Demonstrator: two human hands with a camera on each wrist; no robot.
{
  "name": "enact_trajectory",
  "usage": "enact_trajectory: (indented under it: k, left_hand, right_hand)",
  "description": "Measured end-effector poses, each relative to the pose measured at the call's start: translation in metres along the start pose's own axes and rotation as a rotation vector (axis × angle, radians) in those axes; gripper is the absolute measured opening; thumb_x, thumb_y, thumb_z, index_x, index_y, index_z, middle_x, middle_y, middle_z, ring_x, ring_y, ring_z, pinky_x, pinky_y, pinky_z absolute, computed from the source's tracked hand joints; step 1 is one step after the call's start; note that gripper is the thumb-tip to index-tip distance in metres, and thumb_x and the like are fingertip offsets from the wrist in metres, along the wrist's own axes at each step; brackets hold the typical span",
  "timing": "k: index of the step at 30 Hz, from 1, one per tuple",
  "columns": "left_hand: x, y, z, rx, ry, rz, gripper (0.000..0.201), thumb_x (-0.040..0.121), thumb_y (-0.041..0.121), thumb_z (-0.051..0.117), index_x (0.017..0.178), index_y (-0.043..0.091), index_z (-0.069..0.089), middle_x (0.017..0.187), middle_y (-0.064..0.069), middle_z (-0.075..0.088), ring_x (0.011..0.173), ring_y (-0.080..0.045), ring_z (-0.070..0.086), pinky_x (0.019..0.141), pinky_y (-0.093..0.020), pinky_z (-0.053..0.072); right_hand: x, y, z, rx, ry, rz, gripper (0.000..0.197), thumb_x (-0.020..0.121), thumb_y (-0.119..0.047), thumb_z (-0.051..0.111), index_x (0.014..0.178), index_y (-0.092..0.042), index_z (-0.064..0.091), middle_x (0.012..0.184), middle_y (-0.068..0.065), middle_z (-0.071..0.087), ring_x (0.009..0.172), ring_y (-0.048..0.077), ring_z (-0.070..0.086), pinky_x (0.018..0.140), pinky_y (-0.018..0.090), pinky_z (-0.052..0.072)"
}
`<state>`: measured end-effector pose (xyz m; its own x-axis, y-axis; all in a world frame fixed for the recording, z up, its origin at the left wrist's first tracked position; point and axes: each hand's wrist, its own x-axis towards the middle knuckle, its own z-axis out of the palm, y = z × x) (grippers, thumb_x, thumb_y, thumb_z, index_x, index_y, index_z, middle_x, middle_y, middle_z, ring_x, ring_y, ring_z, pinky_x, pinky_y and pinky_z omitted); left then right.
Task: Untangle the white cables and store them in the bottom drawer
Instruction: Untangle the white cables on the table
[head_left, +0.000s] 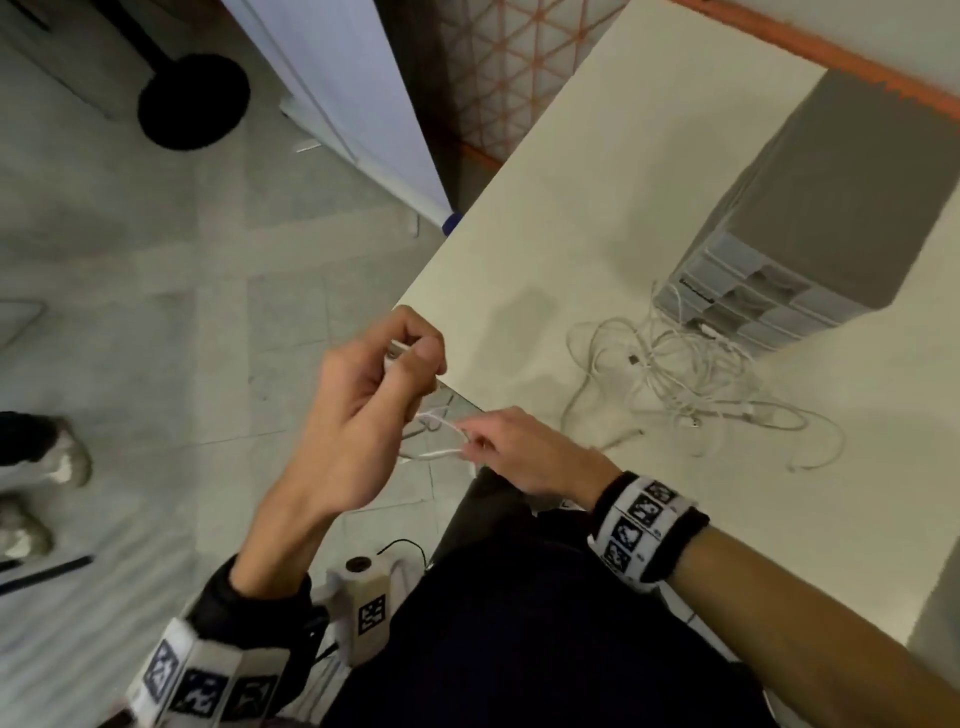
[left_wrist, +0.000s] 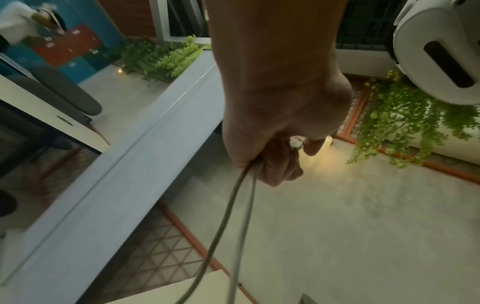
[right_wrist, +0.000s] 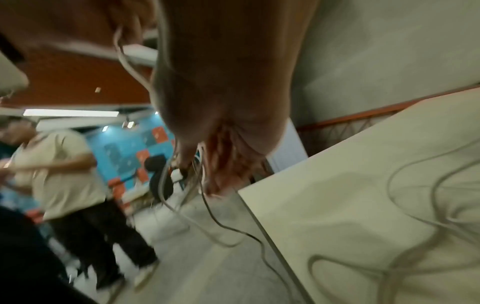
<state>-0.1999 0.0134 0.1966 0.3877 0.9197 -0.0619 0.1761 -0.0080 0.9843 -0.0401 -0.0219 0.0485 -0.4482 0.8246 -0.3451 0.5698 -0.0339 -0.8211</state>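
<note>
Cable runs between both hands off the counter edge: left hand curls round its plug end, right hand pinches a loop. Remaining cables lie tangled on the counter just before the closed drawers.

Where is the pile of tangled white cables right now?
In the head view the tangled white cables lie on the cream table, right of both hands, just in front of the small grey drawer unit.
</note>
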Motion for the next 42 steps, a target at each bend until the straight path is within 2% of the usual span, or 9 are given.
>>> enact_trajectory:
  k: [3,6,11,14,18,24,30,35,42]
  left_hand:
    - [-0.008,-0.009,-0.004,-0.018,0.031,-0.041,0.037,0.086,0.04,0.046,0.081,0.004,0.054,0.056,0.014,0.037,0.05,-0.006,0.028,0.047,-0.015,0.026]
    - [-0.004,-0.023,0.004,-0.017,0.022,-0.082,0.035,0.085,0.042,0.045,0.084,0.01,0.06,0.057,0.012,0.037,0.049,-0.005,0.03,0.049,-0.016,0.026]
    - [0.027,-0.057,0.06,0.057,-0.187,-0.125,0.031,0.092,0.052,0.05,0.088,0.022,0.057,0.07,-0.004,0.041,0.063,-0.016,0.036,0.058,-0.032,0.033]
    - [0.051,-0.08,0.101,0.064,-0.349,-0.134,0.031,0.098,0.043,0.048,0.093,0.013,0.053,0.073,0.001,0.048,0.067,-0.014,0.041,0.065,-0.034,0.038]
    - [0.068,-0.102,0.146,0.156,-0.505,-0.099,0.027,0.103,0.035,0.047,0.102,0.01,0.055,0.074,0.0,0.049,0.068,-0.014,0.043,0.068,-0.034,0.038]
    - [0.083,-0.105,0.175,0.169,-0.583,-0.076,0.022,0.107,0.024,0.04,0.088,0.02,0.048,0.074,0.011,0.044,0.064,-0.002,0.041,0.065,-0.025,0.037]
    - [0.092,-0.082,0.194,0.116,-0.515,0.01,0.023,0.105,0.024,0.03,0.096,0.01,0.046,0.082,-0.023,0.047,0.068,-0.034,0.042,0.065,-0.045,0.038]
    - [0.094,-0.055,0.218,-0.007,-0.553,0.022,0.022,0.107,0.016,0.029,0.095,0.007,0.044,0.084,0.002,0.047,0.073,-0.007,0.043,0.073,-0.02,0.038]
    - [0.097,-0.033,0.234,-0.134,-0.526,-0.036,0.016,0.109,0.026,0.034,0.099,0.023,0.046,0.084,0.021,0.062,0.081,-0.003,0.06,0.076,-0.024,0.048]
  right_hand:
    - [0.019,0.02,0.014,-0.322,-0.076,0.213,0.039,0.099,-0.031,0.052,0.128,-0.006,0.047,0.113,0.012,0.06,0.103,0.03,0.058,0.075,0.034,0.043]
    - [0.013,0.036,0.006,-0.269,0.06,0.236,0.039,0.099,-0.024,0.046,0.134,-0.007,0.046,0.119,0.011,0.059,0.11,0.031,0.056,0.087,0.041,0.048]
    - [-0.039,0.091,-0.031,-0.182,0.254,0.517,0.024,0.096,-0.018,0.048,0.116,-0.021,0.06,0.108,0.005,0.063,0.091,0.023,0.062,0.079,0.036,0.052]
    - [-0.072,0.124,-0.038,-0.242,0.264,0.617,0.02,0.09,-0.008,0.05,0.105,-0.017,0.06,0.105,0.004,0.057,0.103,0.026,0.055,0.08,0.034,0.045]
    - [-0.085,0.15,-0.021,-0.304,0.225,0.601,0.036,0.088,-0.003,0.055,0.122,-0.015,0.054,0.125,0.006,0.041,0.117,0.025,0.039,0.091,0.041,0.048]
    - [-0.098,0.16,-0.012,-0.319,0.363,0.546,0.003,0.097,-0.017,0.052,0.1,-0.016,0.053,0.109,0.003,0.052,0.103,0.025,0.046,0.083,0.039,0.046]
    - [-0.146,0.1,-0.061,0.194,0.918,0.377,0.017,0.088,-0.006,0.07,0.093,-0.022,0.07,0.092,-0.005,0.062,0.083,0.008,0.061,0.07,0.018,0.047]
    - [-0.154,0.042,-0.104,0.382,1.224,0.15,0.042,0.083,0.002,0.074,0.114,-0.024,0.061,0.084,-0.004,0.066,0.076,0.014,0.067,0.07,0.024,0.056]
    - [-0.134,0.027,-0.118,0.277,1.475,0.211,0.035,0.08,-0.01,0.079,0.083,-0.035,0.056,0.073,-0.016,0.064,0.063,0.007,0.058,0.058,0.022,0.047]
